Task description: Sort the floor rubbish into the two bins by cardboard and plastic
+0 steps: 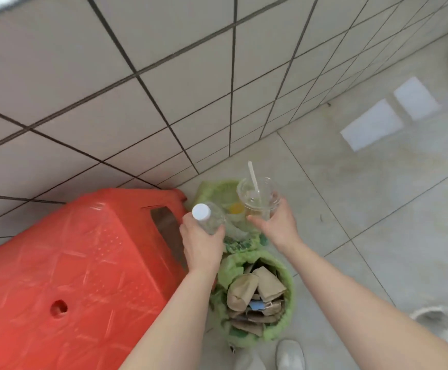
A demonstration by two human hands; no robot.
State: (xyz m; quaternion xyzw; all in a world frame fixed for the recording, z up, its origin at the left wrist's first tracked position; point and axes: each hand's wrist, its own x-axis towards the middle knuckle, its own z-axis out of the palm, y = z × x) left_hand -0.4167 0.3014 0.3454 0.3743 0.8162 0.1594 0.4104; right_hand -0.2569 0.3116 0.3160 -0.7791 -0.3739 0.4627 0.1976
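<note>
Two bins lined with green bags stand on the floor by the tiled wall. The far bin [219,188] holds clear plastic items and something yellow. The near bin [287,279] is filled with brown cardboard pieces [255,292]. My left hand [201,244] grips a clear plastic bottle [212,218] with a white cap, held over the far bin. My right hand [277,222] holds a clear plastic cup [259,196] with a white straw, also above the far bin.
A large red plastic crate [70,276] lies upside down to the left, touching the bins. A tiled wall [137,89] runs behind. A white shoe [289,355] shows at the bottom, and a white bowl-like object [440,320] sits at the lower right.
</note>
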